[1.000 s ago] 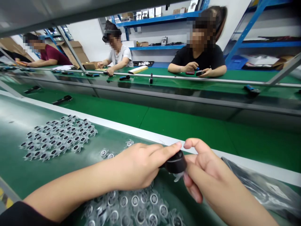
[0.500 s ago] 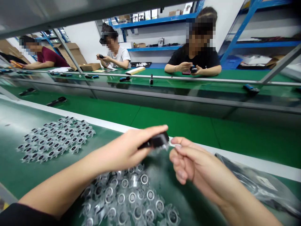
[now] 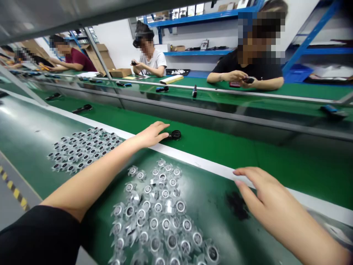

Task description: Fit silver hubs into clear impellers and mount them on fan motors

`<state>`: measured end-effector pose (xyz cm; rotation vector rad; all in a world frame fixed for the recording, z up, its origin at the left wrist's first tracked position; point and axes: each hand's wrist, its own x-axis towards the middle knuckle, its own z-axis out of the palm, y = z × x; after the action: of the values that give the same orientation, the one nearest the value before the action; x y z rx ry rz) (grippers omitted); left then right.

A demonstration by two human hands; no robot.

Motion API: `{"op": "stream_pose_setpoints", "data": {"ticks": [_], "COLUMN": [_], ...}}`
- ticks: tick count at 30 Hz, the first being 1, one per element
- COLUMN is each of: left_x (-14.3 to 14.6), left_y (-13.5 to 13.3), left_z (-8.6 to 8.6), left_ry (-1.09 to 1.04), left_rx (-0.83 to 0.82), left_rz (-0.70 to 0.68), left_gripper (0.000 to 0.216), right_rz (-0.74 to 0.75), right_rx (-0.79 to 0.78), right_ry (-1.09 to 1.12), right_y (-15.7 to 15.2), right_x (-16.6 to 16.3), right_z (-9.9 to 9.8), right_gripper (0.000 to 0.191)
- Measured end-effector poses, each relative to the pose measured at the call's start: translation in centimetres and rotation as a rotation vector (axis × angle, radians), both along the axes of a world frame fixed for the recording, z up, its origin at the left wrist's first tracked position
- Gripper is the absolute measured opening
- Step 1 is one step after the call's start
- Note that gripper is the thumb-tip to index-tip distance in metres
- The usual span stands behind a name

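Note:
My left hand reaches out over the near edge of the green belt, its fingers stretched and apart. A black handheld fan housing with a round, hollow head lies on the belt by those fingertips; its handle is partly covered by the hand. My right hand hovers at the white edge strip, thumb and forefinger apart with nothing between them. Clear plastic fan blades with round metal-rimmed hubs lie heaped on the bench between my arms. Rows of similar blades with dark hubs sit beyond my left forearm.
The white strip divides my bench from the belt. Farther left on the belt lies another black part. A rail runs behind the belt, with co-workers seated beyond it. A clear plastic bag lies at the right.
My left hand has moved forward from above the heap to the belt, where the fan housing now lies. My right hand has moved away to the right, its pinch opened. The view has shifted.

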<state>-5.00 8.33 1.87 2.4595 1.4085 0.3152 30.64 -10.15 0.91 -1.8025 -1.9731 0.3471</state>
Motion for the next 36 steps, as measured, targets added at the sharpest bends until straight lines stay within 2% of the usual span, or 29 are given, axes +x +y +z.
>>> {"op": "stream_pose_setpoints", "data": {"ticks": [2,4,6,9,11,13,16,19,21,24,28,33,36], "left_x": [-2.3,-4.3,-5.3,-5.2,-4.2,-3.0,-1.2,0.5,1.4,2.1,2.3,2.4,2.7], "left_y": [-2.3,-4.8,-6.9,-8.4,-8.1,-7.0,-4.3,-1.7,-0.7,-0.7,-1.7,-1.9,-2.3], "left_z": [0.5,0.1,-1.0,-3.0,-3.8,-3.7,-2.6,-1.3,-1.0,-1.8,-3.1,-3.1,-2.9], "left_ry": [-0.057,-0.107,-0.157,-0.225,-0.28,-0.337,-0.339,-0.254,-0.228,-0.273,-0.349,-0.338,-0.311], "left_rx": [0.032,0.029,0.002,-0.046,-0.087,-0.159,-0.302,-0.442,-0.497,-0.471,-0.329,-0.26,-0.245], "left_rz": [0.008,-0.002,-0.047,-0.148,-0.2,-0.24,-0.306,-0.401,-0.451,-0.48,-0.558,-0.645,-0.676], "left_gripper": [0.059,0.058,0.057,0.054,0.053,0.055,0.054,0.042,0.039,0.04,0.033,0.034,0.039], "right_rz": [0.049,0.092,0.103,0.059,0.013,-0.004,0.016,0.046,0.045,-0.012,0.043,0.005,0.034], "right_rx": [0.188,0.315,0.359,0.321,0.269,0.225,0.198,0.188,0.18,0.14,0.113,0.101,0.089], "right_ry": [-0.069,-0.156,-0.24,-0.343,-0.41,-0.461,-0.485,-0.488,-0.495,-0.525,-0.559,-0.582,-0.589], "right_y": [-1.4,-3.2,-5.2,-7.7,-8.5,-8.8,-8.8,-8.9,-9.0,-9.1,-9.0,-9.1,-9.1], "right_x": [0.9,1.4,1.2,-0.2,-1.3,-2.2,-3.1,-3.6,-3.9,-4.2,-4.5,-4.8,-4.6], "right_z": [-2.2,-4.3,-5.8,-6.8,-6.9,-6.8,-6.7,-6.8,-6.7,-6.5,-6.3,-6.4,-6.5], "right_gripper": [0.034,0.031,0.032,0.039,0.049,0.057,0.06,0.06,0.068,0.083,0.084,0.085,0.084]}}
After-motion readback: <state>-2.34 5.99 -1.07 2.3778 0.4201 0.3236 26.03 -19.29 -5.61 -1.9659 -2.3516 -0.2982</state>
